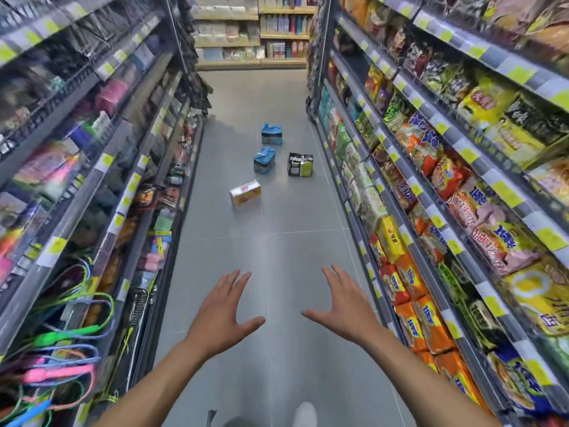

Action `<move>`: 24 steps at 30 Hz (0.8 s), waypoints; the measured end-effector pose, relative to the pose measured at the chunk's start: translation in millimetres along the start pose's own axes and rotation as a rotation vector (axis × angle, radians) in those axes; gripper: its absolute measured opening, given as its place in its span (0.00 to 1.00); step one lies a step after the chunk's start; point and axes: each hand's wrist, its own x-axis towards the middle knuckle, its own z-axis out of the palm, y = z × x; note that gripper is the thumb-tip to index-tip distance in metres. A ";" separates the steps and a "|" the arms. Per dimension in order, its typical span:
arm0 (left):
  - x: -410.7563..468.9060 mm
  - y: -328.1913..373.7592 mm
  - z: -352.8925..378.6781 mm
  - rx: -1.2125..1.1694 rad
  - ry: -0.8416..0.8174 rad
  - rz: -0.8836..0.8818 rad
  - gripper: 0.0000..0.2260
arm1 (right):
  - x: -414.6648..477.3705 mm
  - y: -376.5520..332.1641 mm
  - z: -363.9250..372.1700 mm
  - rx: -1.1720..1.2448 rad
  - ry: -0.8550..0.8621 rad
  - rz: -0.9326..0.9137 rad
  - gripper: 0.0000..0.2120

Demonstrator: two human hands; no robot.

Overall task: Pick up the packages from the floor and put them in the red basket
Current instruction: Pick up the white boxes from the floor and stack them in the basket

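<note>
Several packages lie on the grey aisle floor ahead of me. Nearest is a white and yellow package (245, 192). Behind it sit a blue package (264, 160), a second blue package (272, 134) farther back, and a black and yellow-green package (300, 164) to the right. My left hand (223, 312) and my right hand (341, 303) are stretched out in front of me, palms down, fingers spread, holding nothing, well short of the packages. No red basket is in view.
Tall shelves line both sides of the narrow aisle: bags and small goods on the left shelf (101, 186), noodle packs on the right shelf (431, 192). More shelving (252, 32) closes the far end. A white shoe (304, 414) shows at the bottom.
</note>
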 end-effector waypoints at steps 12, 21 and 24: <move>141.5 -62.3 -35.3 -0.042 0.070 -0.134 0.46 | 199.5 -48.9 -28.6 -0.049 -0.085 -0.106 0.53; 286.3 -140.4 -108.8 -0.061 0.082 -0.147 0.46 | 361.0 -128.1 -50.1 0.024 -0.080 -0.083 0.53; 328.0 -161.8 -125.1 -0.010 0.052 -0.139 0.46 | 401.2 -144.5 -56.5 0.030 -0.094 -0.063 0.53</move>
